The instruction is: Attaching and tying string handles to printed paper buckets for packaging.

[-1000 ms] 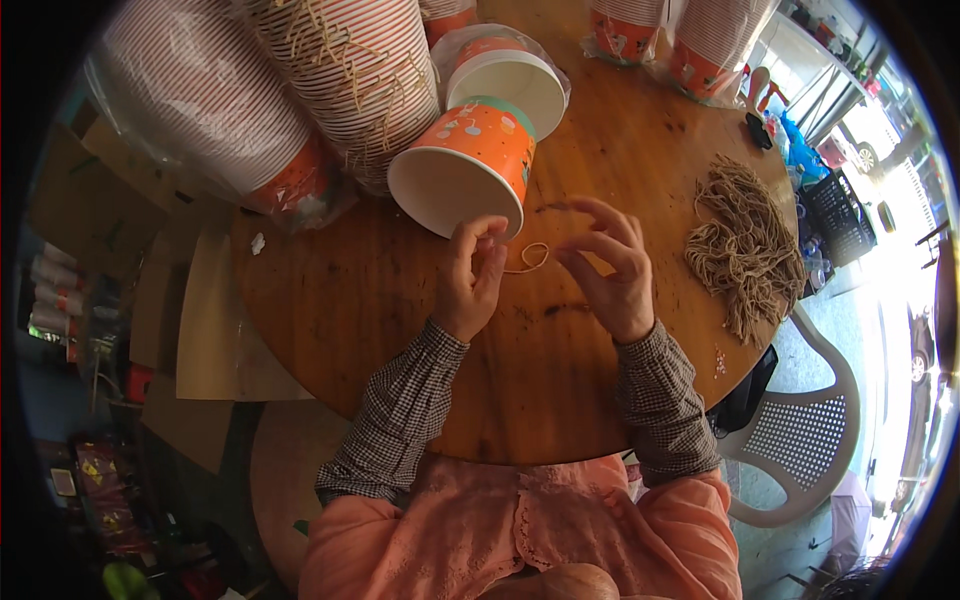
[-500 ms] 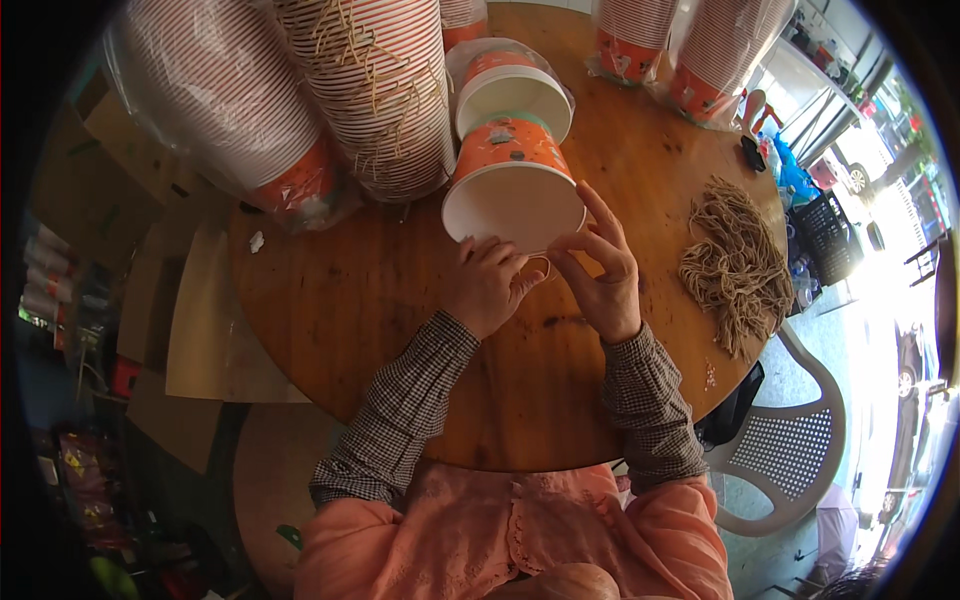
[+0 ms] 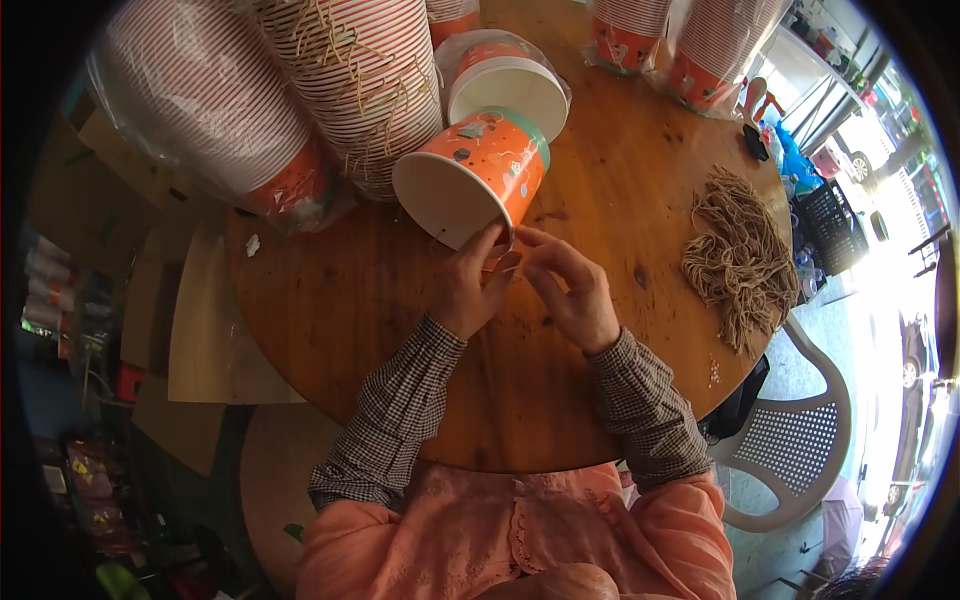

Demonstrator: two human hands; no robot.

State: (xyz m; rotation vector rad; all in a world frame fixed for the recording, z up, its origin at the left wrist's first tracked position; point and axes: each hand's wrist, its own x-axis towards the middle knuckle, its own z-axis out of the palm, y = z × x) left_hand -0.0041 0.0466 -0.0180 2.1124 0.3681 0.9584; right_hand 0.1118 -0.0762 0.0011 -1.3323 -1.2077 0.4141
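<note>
Behind the left hand (image 3: 470, 290) stand tall stacks of striped cups (image 3: 350, 90). This hand touches the rim of the orange paper tub (image 3: 478, 175), lying tipped just above it. The right hand (image 3: 570, 290) pinches a thin rubber band (image 3: 505, 268) between both hands. Far right on the worktop (image 3: 330, 300) lies a pile of bands (image 3: 740, 260).

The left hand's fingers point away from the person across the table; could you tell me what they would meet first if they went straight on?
Most likely the orange paper cup lying on its side: the left hand already sits at its open rim.
</note>
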